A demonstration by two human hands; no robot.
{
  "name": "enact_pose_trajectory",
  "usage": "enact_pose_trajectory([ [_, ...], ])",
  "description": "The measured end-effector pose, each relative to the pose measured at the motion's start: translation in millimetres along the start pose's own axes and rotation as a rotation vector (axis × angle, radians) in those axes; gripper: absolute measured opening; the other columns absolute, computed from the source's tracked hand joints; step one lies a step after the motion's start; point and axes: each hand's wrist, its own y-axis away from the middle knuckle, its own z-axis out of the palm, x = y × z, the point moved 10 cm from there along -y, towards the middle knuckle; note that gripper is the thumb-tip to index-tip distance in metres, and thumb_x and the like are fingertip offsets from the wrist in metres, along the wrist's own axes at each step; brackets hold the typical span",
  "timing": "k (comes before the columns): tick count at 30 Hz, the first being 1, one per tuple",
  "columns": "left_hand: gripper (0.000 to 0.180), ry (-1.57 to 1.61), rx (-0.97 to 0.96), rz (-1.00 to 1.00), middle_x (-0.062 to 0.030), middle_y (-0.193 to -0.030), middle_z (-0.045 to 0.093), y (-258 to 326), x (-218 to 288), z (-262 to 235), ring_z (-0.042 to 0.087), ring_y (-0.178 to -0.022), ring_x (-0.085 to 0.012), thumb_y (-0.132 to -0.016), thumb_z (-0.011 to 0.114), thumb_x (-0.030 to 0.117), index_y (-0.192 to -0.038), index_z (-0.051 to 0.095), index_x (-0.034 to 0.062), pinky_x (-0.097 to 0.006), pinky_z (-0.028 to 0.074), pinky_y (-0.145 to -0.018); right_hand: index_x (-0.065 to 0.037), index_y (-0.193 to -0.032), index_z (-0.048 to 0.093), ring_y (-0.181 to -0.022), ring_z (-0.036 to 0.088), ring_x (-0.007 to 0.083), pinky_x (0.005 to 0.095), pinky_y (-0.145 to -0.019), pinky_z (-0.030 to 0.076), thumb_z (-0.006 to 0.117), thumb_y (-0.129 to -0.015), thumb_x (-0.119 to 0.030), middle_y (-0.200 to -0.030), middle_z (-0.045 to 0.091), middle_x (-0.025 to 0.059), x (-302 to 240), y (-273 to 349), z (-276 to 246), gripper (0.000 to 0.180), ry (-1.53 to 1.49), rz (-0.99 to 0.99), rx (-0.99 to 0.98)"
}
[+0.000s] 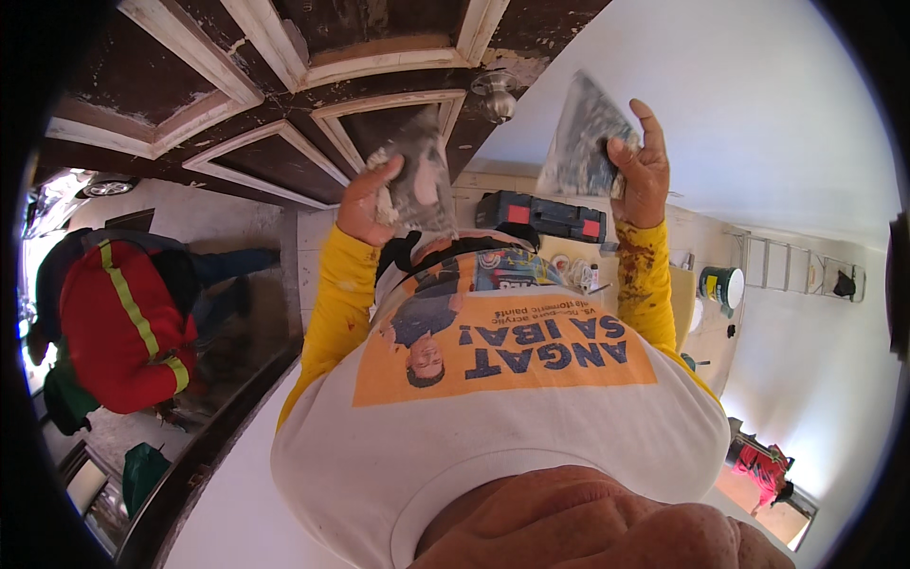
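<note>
My left hand [370, 201] grips a flat putty scraper [428, 185] smeared with whitish putty, its blade pointing up in front of the door. My right hand [646, 180] pinches a second putty scraper [586, 142] between thumb and fingers, with the index finger raised. That blade is wedge-shaped, grey and streaked with putty, and it is held up before the white wall. The two scrapers are apart. Just beyond them stands a dark brown panelled door [275, 152] with pale filler along its mouldings and a round metal knob [496, 97].
A black toolbox with red latches [540, 218] lies on the tiled floor ahead. Right of it are a paint bucket [722, 286] and a ladder [806, 268] by the white wall [758, 114]. One person in red [123, 313] bends at the left; another [763, 469] is at the lower right.
</note>
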Motion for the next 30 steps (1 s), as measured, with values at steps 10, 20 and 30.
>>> enact_pose_trajectory([
  [10,0.035,0.151,0.126,-0.466,-0.0129,-0.120,0.067,2,-13,5,0.064,-0.111,-0.0247,-0.094,0.061,0.016,-0.126,0.061,0.0010,-0.042,0.050,-0.100,0.010,-0.132,0.050,-0.113,0.062,0.0309,0.0366,-0.079,0.051,0.036,-0.102,-0.031,-0.146,0.046,0.0248,38,59,-11,0.053,-0.889,0.062,-0.260],
  [20,0.034,0.008,0.093,-0.549,-0.0115,-0.120,0.067,-5,71,-32,0.065,-0.111,-0.0260,-0.098,0.057,0.022,-0.127,0.059,0.0031,-0.044,0.051,-0.099,0.001,-0.102,0.060,-0.064,0.056,0.0146,0.0278,-0.056,0.045,0.048,-0.104,-0.043,-0.080,0.062,0.0075,117,141,86,0.046,0.426,-0.101,0.342],
  [30,0.034,0.194,-0.099,-0.416,-0.0117,-0.122,0.067,8,134,31,0.063,-0.114,-0.0272,-0.099,0.054,0.025,-0.126,0.060,0.0045,-0.046,0.047,-0.103,0.005,-0.124,0.055,-0.106,0.061,0.0252,0.0361,-0.092,0.050,0.052,-0.102,-0.028,-0.117,0.062,0.0145,38,154,228,0.040,0.317,-0.601,0.537],
])
